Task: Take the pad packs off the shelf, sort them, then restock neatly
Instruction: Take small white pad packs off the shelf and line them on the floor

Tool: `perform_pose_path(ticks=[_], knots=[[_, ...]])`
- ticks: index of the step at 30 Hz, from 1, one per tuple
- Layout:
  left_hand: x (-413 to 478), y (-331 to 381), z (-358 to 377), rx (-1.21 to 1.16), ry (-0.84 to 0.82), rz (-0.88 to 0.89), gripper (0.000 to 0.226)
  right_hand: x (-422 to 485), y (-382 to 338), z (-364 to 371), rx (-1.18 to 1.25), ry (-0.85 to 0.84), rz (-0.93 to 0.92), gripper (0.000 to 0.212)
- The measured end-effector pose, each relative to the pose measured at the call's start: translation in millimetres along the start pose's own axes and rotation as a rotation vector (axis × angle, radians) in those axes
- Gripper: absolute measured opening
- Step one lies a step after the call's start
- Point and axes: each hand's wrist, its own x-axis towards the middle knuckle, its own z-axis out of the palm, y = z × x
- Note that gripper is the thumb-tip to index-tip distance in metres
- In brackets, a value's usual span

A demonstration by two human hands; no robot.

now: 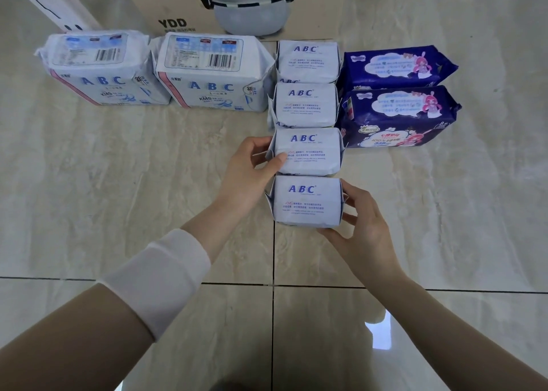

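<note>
Eight packs: grouped by kind on floor
Left hand: fingers on third small pack
Right hand: fingers gripping nearest pack
Left to do: restocking, likely

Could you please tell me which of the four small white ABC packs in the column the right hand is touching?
The nearest pack, at the column's bottom end. The right hand touches its right side; the left hand rests on the third pack just beyond it.

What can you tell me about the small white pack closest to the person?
The small white plastic ABC pad pack lies flat on the tiled floor, nearest of a column of four alike. Blue ABC lettering and fine print face up; its crimped side seams flare out. The right hand grips its right side, and the left hand lies against its left top corner.
</note>
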Motion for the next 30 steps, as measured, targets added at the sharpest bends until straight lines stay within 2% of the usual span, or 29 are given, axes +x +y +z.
perform_pose_path(ticks=[7, 10, 13, 16, 21, 30], knots=[[0, 0, 0, 0.019, -0.010, 0.023, 0.025, 0, 0, -1, -0.012, -0.004, -0.012, 0.073], [-4, 3, 0, 0.053, -0.010, 0.052, 0.027, -1, 1, -1, -0.055, -0.024, -0.009, 0.081], [-10, 12, -1, 0.113, 0.009, 0.060, 0.039, -7, -7, -12, -0.095, -0.065, 0.059, 0.093], [-21, 42, -12, 0.228, 0.050, -0.002, 0.046, -11, -37, -52, -0.114, -0.084, 0.177, 0.087], [-70, 143, -29, 0.493, -0.026, -0.058, 0.045, -1, -135, -141, -0.264, -0.093, 0.257, 0.068], [-203, 408, -64, 0.816, -0.322, -0.120, 0.046, -2, -381, -310, -0.508, -0.351, 0.214, 0.059]])
